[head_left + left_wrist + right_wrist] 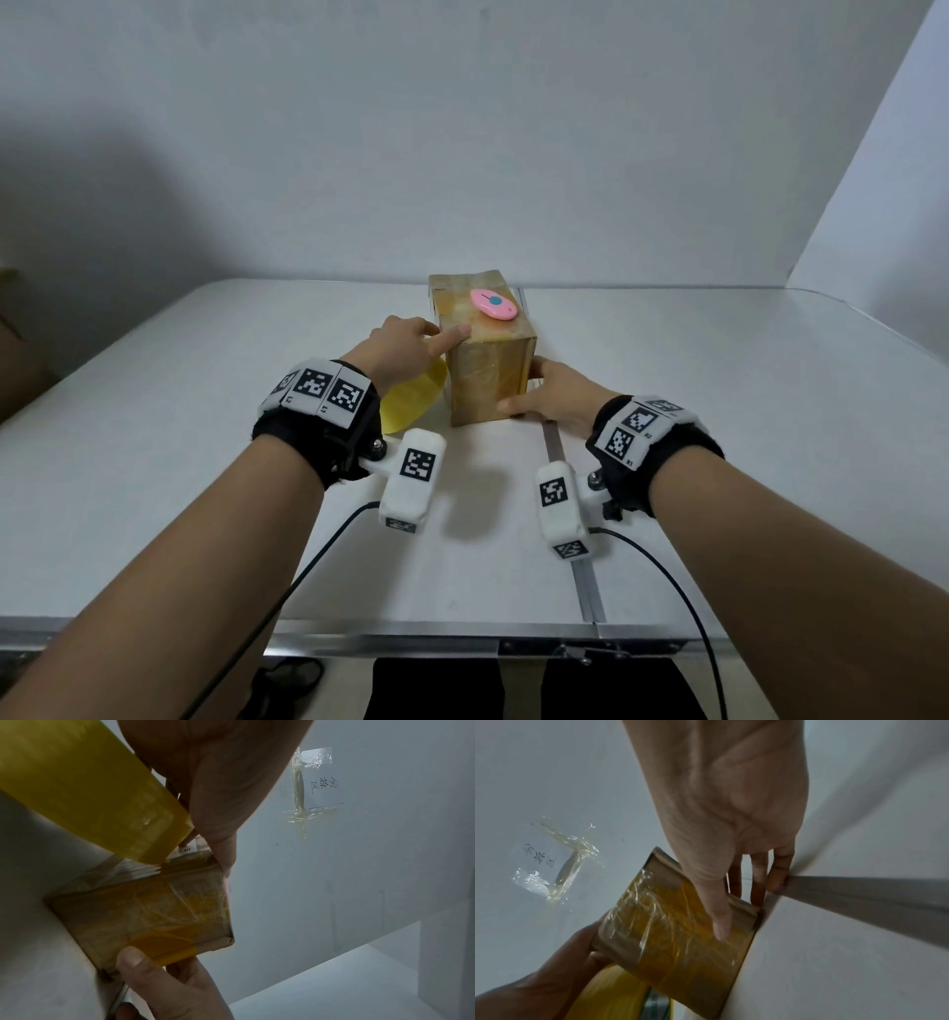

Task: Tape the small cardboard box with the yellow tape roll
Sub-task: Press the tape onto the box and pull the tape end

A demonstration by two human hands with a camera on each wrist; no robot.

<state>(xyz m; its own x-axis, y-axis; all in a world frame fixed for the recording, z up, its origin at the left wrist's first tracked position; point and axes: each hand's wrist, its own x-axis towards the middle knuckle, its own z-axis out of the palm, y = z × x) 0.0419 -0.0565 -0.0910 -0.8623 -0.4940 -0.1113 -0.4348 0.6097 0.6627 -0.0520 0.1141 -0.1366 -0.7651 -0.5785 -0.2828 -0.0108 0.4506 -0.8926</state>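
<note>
While held, box (488, 360) long-axis away

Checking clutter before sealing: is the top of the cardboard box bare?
No, a pink oval object lies on top of the cardboard box in the head view.

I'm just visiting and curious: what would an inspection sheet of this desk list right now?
Surface: white table, metal seam down the middle.
Job's things: cardboard box upright, wrapped in yellow tape; tape roll beside it, left.
Clutter: pink cutter lying on the box top.
Grippers: left hand holds the roll, forefinger pressing the box edge; right hand steadies the box's right side.
Cables: black cables from both wrist cameras.
Surroundings: white walls; taped paper note.
</note>
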